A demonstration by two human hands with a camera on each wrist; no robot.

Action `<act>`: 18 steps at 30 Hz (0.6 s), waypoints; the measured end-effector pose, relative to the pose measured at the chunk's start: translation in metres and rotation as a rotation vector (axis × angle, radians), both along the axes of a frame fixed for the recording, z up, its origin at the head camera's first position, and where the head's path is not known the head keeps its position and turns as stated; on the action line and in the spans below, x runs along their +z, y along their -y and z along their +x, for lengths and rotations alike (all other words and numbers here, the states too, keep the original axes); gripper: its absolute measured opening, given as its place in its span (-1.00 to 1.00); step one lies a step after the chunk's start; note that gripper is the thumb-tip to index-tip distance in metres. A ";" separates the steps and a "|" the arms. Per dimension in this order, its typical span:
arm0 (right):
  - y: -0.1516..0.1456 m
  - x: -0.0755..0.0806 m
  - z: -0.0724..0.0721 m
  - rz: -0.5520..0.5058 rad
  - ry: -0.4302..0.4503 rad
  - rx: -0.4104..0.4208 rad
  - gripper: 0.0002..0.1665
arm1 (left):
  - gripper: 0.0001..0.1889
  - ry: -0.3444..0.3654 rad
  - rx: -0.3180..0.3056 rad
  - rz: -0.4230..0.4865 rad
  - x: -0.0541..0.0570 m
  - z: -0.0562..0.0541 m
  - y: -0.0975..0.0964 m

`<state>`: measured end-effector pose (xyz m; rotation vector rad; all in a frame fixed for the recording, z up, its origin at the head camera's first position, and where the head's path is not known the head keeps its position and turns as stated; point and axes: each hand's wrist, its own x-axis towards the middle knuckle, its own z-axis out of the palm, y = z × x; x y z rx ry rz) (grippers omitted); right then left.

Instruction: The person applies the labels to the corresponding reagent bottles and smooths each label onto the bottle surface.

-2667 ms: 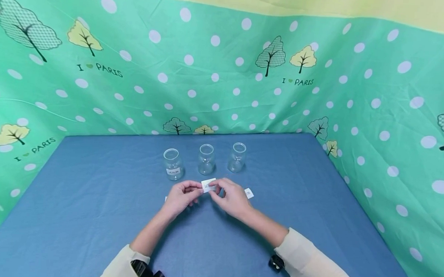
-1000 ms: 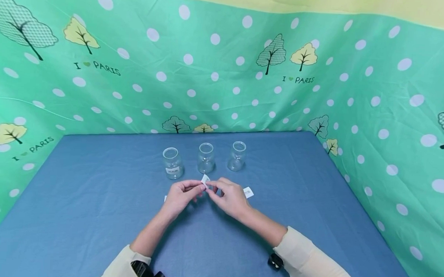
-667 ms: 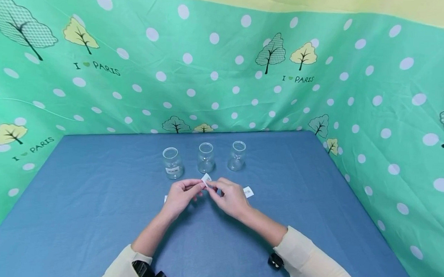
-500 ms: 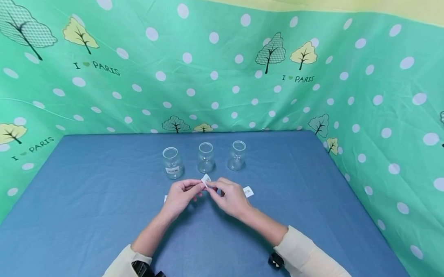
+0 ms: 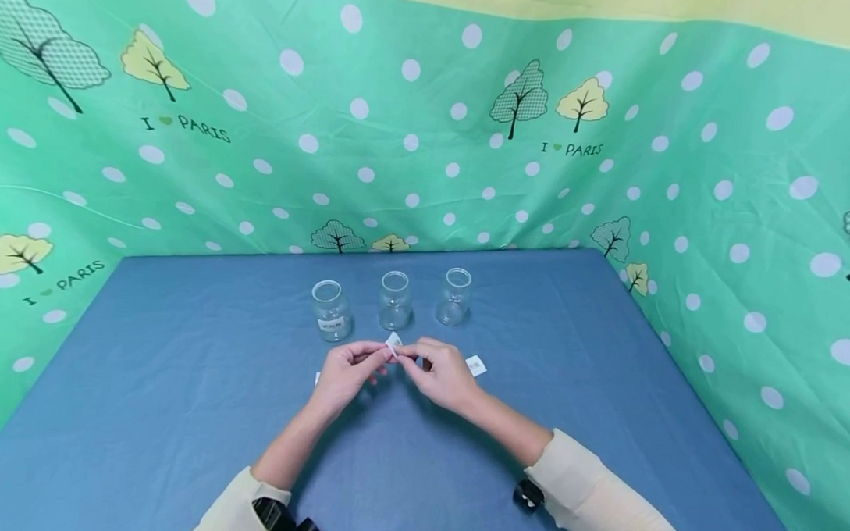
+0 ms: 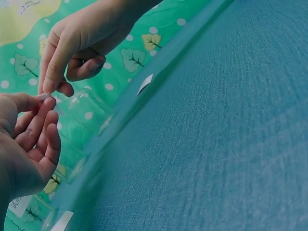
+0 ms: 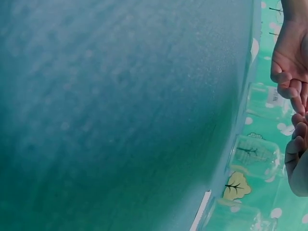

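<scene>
Both hands meet over the table in front of the jars, a small white label [image 5: 393,342] between their fingertips. The left hand [image 5: 342,376] pinches it between thumb and fingers, while the right hand [image 5: 444,374] pinches its other edge. The label is bent or tilted, and its lower part is hidden by the fingertips. Just behind the hands three open glass jars stand upright in a row. The left jar [image 5: 328,303] bears a printed white label [image 5: 332,325]; the middle jar [image 5: 395,300] and the right jar [image 5: 455,298] show bare glass.
Another white label [image 5: 475,366] lies on the blue tabletop [image 5: 181,398] right of the right hand. Part of one more white piece [image 5: 317,377] shows beside the left hand. Green dotted cloth [image 5: 416,124] hangs behind the table and along its sides.
Compared with the oldest frame, the label has gone from lying flat between the hands to tilted and bent, and the right fingertips have come closer to the left. The jars have not moved.
</scene>
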<state>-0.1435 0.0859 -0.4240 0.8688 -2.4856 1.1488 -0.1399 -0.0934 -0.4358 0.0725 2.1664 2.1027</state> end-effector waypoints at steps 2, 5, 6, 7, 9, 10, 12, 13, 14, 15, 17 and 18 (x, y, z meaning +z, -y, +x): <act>0.000 -0.001 0.000 -0.004 -0.006 -0.004 -0.79 | -0.72 -0.002 -0.002 0.004 0.000 0.000 0.000; 0.000 -0.002 0.000 -0.009 -0.016 -0.014 -0.79 | -0.71 -0.006 -0.013 0.017 0.000 0.001 0.000; 0.000 -0.002 0.001 -0.008 -0.021 -0.018 -0.79 | -0.70 -0.008 -0.015 0.022 0.000 0.001 0.000; 0.000 -0.002 0.001 -0.005 -0.025 -0.023 -0.79 | -0.70 -0.010 -0.017 0.026 0.000 0.001 0.000; 0.001 -0.002 0.001 0.001 -0.036 -0.032 -0.79 | -0.69 -0.016 -0.018 0.032 -0.001 0.002 0.001; 0.001 -0.002 0.002 0.006 -0.041 -0.035 -0.79 | -0.69 -0.016 -0.013 0.033 -0.001 0.002 0.001; 0.001 -0.002 0.002 0.015 -0.050 -0.040 -0.79 | -0.70 -0.017 -0.003 0.036 -0.001 0.002 0.000; 0.001 -0.002 0.002 0.016 -0.054 -0.040 -0.79 | -0.70 -0.016 0.003 0.038 -0.002 0.002 0.000; 0.001 -0.002 0.002 0.019 -0.058 -0.041 -0.79 | -0.71 -0.015 0.011 0.039 -0.001 0.001 -0.001; 0.002 -0.002 0.002 0.020 -0.061 -0.041 -0.79 | -0.71 -0.013 0.018 0.042 -0.001 0.001 -0.001; 0.002 -0.001 0.002 0.022 -0.067 -0.046 -0.79 | -0.73 -0.012 0.035 0.044 -0.001 0.002 -0.002; 0.002 -0.001 0.002 0.022 -0.071 -0.049 -0.80 | -0.74 -0.013 0.044 0.044 0.000 0.002 -0.002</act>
